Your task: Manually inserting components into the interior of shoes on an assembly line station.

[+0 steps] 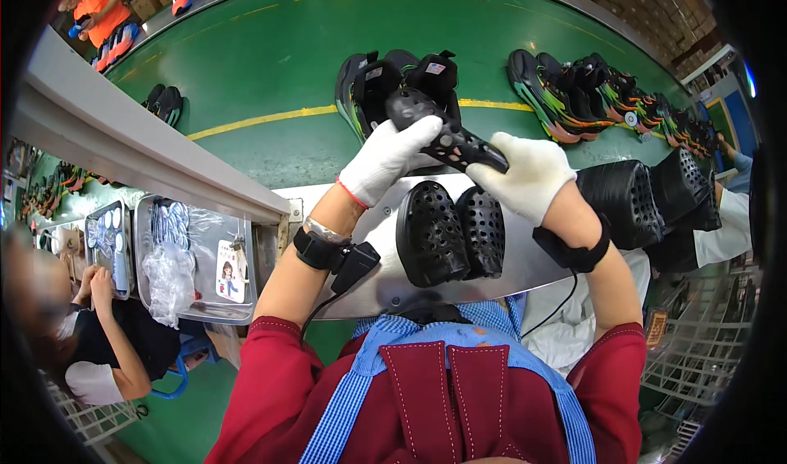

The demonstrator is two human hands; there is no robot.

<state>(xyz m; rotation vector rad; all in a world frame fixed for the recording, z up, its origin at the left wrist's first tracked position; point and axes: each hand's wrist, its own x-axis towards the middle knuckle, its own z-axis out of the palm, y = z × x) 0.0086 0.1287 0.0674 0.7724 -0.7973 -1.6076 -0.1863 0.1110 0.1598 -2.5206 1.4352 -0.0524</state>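
You are wearing white knit gloves on both hands: left hand [385, 159], right hand [529, 173]; the left cuff is showing a thin red trim. You are wearing a black strap on each wrist; the left one is carrying a small black module with a black cable trailing down, the right one likewise trailing a cable. You are wearing dark red sleeves and a red apron with white stitching over a blue-checked shirt.

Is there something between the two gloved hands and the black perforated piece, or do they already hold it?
Nothing visible stands between them. The left hand and the right hand both grip the black perforated piece directly, holding it above the metal table.
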